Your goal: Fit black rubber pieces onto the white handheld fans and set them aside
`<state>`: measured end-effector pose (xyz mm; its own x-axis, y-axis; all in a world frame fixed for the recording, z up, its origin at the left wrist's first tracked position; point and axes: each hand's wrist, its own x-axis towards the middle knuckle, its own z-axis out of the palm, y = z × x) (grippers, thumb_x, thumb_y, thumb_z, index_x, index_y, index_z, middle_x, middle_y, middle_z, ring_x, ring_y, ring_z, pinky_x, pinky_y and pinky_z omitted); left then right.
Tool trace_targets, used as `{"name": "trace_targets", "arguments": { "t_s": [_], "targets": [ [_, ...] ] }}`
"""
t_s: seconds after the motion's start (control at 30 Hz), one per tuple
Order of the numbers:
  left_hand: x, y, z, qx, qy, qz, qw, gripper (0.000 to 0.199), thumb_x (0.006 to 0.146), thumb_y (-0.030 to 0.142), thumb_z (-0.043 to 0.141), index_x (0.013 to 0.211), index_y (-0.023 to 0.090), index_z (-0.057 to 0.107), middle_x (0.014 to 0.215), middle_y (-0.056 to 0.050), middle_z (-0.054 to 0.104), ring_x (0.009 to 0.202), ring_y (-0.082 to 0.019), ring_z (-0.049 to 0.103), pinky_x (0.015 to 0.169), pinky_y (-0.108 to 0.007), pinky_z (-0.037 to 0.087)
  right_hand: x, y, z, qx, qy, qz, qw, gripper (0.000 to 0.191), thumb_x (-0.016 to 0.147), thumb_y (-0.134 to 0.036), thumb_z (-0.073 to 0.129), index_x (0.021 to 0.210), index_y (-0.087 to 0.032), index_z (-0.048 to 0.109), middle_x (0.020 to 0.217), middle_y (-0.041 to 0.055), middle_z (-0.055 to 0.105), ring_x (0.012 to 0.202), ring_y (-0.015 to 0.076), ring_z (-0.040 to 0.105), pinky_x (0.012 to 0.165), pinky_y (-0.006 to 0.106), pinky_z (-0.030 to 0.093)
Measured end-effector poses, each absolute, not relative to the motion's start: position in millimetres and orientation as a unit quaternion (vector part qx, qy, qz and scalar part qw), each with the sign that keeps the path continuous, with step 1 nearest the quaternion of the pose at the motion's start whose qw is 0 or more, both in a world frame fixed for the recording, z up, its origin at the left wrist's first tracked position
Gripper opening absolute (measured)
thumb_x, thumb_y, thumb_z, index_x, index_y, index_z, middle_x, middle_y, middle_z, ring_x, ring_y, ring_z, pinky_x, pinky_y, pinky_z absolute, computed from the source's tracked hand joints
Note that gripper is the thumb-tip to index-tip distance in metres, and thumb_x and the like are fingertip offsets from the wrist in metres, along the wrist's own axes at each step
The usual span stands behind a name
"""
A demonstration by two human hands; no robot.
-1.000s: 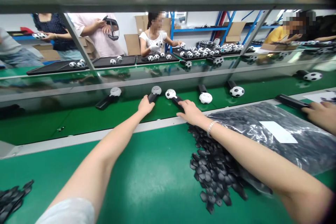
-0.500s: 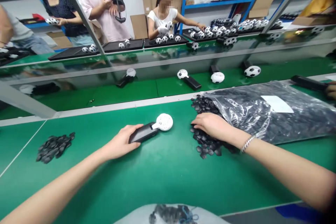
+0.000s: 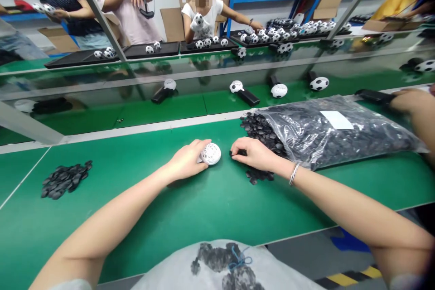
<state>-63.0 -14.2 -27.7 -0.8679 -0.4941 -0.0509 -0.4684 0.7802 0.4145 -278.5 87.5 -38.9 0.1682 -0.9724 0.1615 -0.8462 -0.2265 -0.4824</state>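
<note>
Two hands meet at mid-surface over a small fan.
Left hand point(image 3: 185, 163) grip wraps the white-headed fan point(image 3: 210, 153); right hand point(image 3: 256, 154) pinches a black piece point(image 3: 238, 152) beside the bag point(image 3: 326, 131). Bare green surface point(image 3: 204, 208) nearer.

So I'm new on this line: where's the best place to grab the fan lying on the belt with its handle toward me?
Probably the black handle of the fan, from the near side: it is long and points toward you, while the round head faces away.
</note>
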Motion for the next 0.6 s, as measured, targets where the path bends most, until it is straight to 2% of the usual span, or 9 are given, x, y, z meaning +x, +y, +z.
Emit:
{"name": "trace_targets", "arguments": {
  "t_s": [0.13,0.27,0.37,0.5,0.6],
  "targets": [
    [-54.6,-6.9,-32.6,0.289,-0.923,-0.252,0.040,0.067,0.069,0.030,0.056,0.131,0.023,0.031,0.121,-0.007,0.046,0.103,-0.025,0.051,0.083,-0.034,0.045,-267.7,90.3,-37.0,-0.753,0.586,-0.250,0.163,0.007,0.077,-0.023,0.056,0.077,-0.016,0.058,0.080,0.0026,0.061,0.080,0.0145,0.053,0.074,0.028,0.042],
    [-54.6,-5.1,-38.0,0.292,-0.913,-0.275,0.069,0.067,0.068,0.027,0.055,0.131,0.023,0.032,0.122,-0.006,0.046,0.106,-0.023,0.049,0.087,-0.033,0.043,-252.5,93.6,-37.7,-0.745,0.569,-0.288,0.198,0.010,0.081,-0.023,0.052,0.087,-0.017,0.059,0.082,0.0016,0.061,0.073,0.0104,0.055,0.069,0.023,0.043],
    [-55.5,-4.8,-40.1,0.295,-0.910,-0.282,0.076,0.066,0.068,0.027,0.055,0.130,0.023,0.033,0.122,-0.006,0.045,0.106,-0.023,0.049,0.087,-0.033,0.043,-242.3,93.5,-40.3,-0.777,0.535,-0.294,0.152,0.012,0.082,-0.022,0.052,0.088,-0.017,0.061,0.085,0.0024,0.063,0.080,0.0119,0.055,0.074,0.024,0.041],
    [-54.8,-3.2,-40.5,0.291,-0.911,-0.280,0.086,0.066,0.069,0.029,0.056,0.130,0.024,0.033,0.123,-0.006,0.045,0.105,-0.023,0.050,0.086,-0.033,0.044,-235.4,89.4,-45.3,-0.810,0.509,-0.283,0.073,0.017,0.086,-0.023,0.048,0.091,-0.020,0.064,0.086,0.0037,0.063,0.081,0.0134,0.054,0.070,0.026,0.037],
    [-54.8,-2.5,-40.5,0.292,-0.911,-0.277,0.091,0.070,0.067,0.041,0.060,0.130,0.025,0.033,0.121,-0.006,0.046,0.105,-0.024,0.050,0.084,-0.033,0.044,-232.9,86.3,-48.0,-0.826,0.492,-0.272,0.032,0.019,0.087,-0.026,0.045,0.090,-0.022,0.064,0.086,0.0036,0.062,0.080,0.0133,0.053,0.069,0.027,0.034]
  ]
}}
